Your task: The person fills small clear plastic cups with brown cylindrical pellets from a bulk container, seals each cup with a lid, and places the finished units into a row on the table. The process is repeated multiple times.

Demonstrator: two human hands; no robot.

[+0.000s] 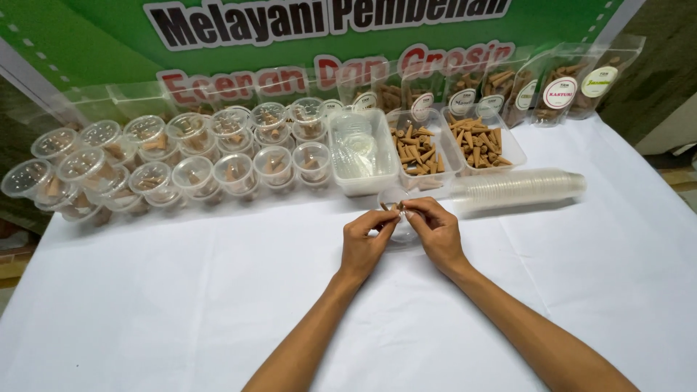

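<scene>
Small brown incense cones, probably light and crumbly and best pinched at the thick base, sit pinched in the fingertips of the left hand and right hand over a clear plastic cup at table centre. At twelve o'clock stand two trays of cones; at ten, rows of lidded cups; at two, a lying sleeve of stacked cups.

This looks like a small shop stall or packing stand. A desk covered with a white cloth stands before a green printed banner. Labelled clear pouches of brown cones line the back, beside rows of small lidded clear plastic cups and open clear trays of loose brown cones.
</scene>
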